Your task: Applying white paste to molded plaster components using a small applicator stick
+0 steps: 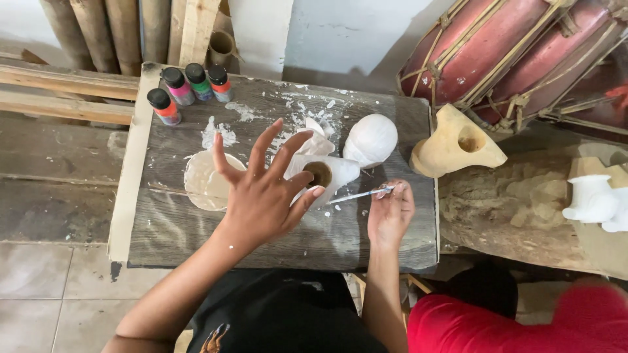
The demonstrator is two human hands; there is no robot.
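Note:
My left hand (pixel 265 186) hovers with fingers spread wide above a dark wooden board (pixel 196 242), its fingertips near a white-painted carved piece (pixel 327 171) with a round brown hole. My right hand (pixel 390 212) pinches a thin paintbrush (pixel 356 195) whose tip points left toward that piece. A second, rounded white-painted carving (pixel 371 139) lies just behind it. Left of my left hand sits a shallow dish of white paint (pixel 203 183).
Several small paint bottles (pixel 186 88) with black caps stand at the board's far left corner. An unpainted wooden carving (pixel 454 142) rests at the right edge, more white figures (pixel 595 199) farther right. Red drums (pixel 517 52) lie behind. Bamboo poles (pixel 104 29) lean at back left.

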